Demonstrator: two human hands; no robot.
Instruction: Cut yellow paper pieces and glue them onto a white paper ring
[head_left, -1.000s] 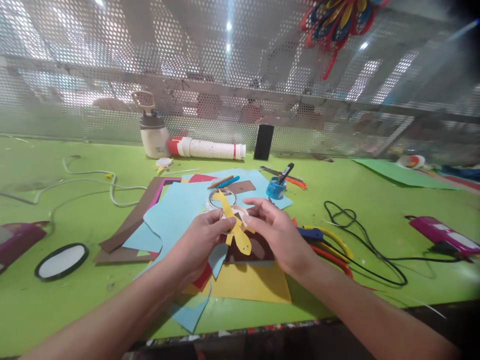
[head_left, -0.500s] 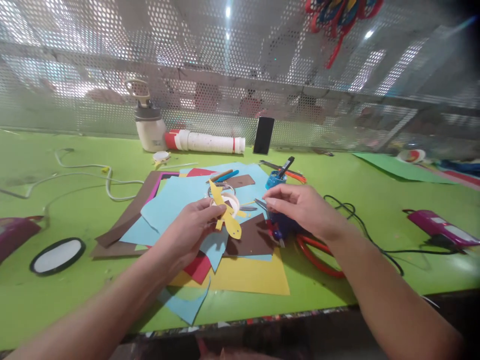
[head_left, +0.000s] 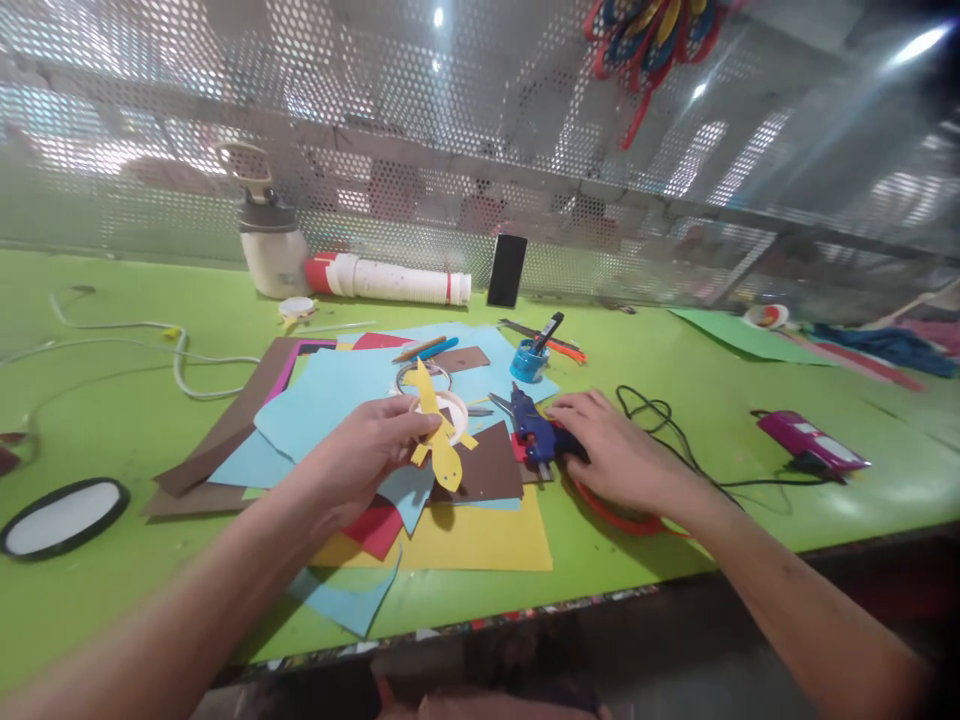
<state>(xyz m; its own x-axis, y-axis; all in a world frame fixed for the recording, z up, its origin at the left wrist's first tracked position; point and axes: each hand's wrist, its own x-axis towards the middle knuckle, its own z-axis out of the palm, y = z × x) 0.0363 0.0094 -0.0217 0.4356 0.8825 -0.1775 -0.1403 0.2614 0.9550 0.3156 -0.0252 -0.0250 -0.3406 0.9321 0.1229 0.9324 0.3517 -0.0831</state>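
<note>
My left hand [head_left: 364, 445] is closed on a yellow paper animal cutout [head_left: 447, 466] with two dots for eyes, pinched between thumb and fingers. A white ring [head_left: 459, 418] sits against the back of the cutout. My right hand [head_left: 626, 450] has its fingers around the dark handle of a blue glue gun [head_left: 531, 425], which rests on the table with its nozzle pointing away. Beneath that hand lies a pair of scissors with red handles [head_left: 619, 518], partly hidden. Under the cutout are blue paper [head_left: 315, 400], brown paper [head_left: 487, 465] and yellow paper [head_left: 480, 540].
A blue jar [head_left: 529, 362] holding a black-handled tool stands behind the glue gun. Farther back are a phone [head_left: 507, 270], a white tube [head_left: 397, 281] and a spray bottle [head_left: 274, 250]. A black cord [head_left: 686, 450] runs near a purple device [head_left: 810, 440] on the right.
My right hand has lowered from above the glue gun onto its handle. My left hand still holds the paper cutout. The whole view has shifted a little to the right.
</note>
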